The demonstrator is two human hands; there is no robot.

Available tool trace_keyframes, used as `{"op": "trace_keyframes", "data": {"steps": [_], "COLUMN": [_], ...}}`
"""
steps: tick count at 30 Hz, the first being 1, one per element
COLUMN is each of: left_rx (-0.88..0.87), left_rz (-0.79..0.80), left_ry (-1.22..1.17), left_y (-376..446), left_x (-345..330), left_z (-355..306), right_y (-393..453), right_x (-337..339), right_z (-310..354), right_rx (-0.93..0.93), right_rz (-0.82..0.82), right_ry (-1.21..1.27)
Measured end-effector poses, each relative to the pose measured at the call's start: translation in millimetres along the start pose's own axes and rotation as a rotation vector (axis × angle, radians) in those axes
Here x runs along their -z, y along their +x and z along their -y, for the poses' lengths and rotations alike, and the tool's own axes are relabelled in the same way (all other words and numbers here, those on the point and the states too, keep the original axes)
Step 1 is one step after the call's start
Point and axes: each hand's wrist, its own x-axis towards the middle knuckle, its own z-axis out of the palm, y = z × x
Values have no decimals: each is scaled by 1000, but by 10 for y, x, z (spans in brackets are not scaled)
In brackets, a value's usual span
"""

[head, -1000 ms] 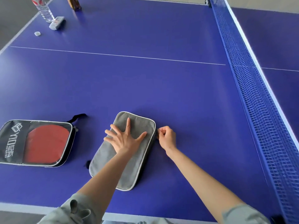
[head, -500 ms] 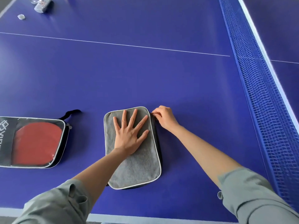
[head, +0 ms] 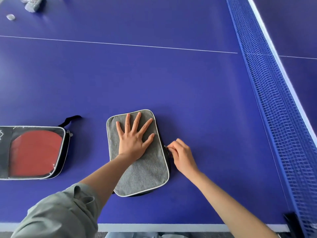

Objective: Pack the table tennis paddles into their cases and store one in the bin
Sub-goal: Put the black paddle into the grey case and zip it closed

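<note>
Grey felt-like fabric fills the middle of my view: the grey case [head: 137, 157] lies flat on the blue table [head: 154, 79], near its front edge. My left hand [head: 134, 138] presses on its upper half, palm down, fingers straight and spread wide. My right hand [head: 181, 156] sits against the case's right edge, fingers curled in a pinch at a small dark zipper pull [head: 166, 148]; the pull is mostly covered by the fingertips, so I can barely make it out. I cannot see what is inside the grey case.

Off to the left, well apart, lies the black case [head: 34, 152], cut off by the frame edge. A red paddle [head: 34, 152] shows through its clear window, and a black strap [head: 70, 119] loops out from its far corner. White printing on it is cropped and unreadable.

A blue net [head: 274, 100] runs along the right side. At the far left corner I see a small round cap [head: 10, 17] and a blurred grey object [head: 32, 6] I cannot identify, partly cropped. Grey-green sleeves [head: 60, 215] cover both upper arms at the bottom.
</note>
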Motion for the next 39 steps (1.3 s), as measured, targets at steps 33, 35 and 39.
{"op": "trace_keyframes", "data": {"steps": [33,35,39], "left_rx": [-23,-51,-66], "left_rz": [46,20,-27], "left_ry": [-6,13,46], "left_y": [-271,-205,-191], "left_x": [35,12,-24], "left_z": [-126,-102,-79], "right_y": [1262,1333,1237], "right_x": [239,235,234], "right_z": [216,187,19], "right_rx": [80,84,77], "right_rz": [145,153,136], "right_ry": [-127,-104,-91]}}
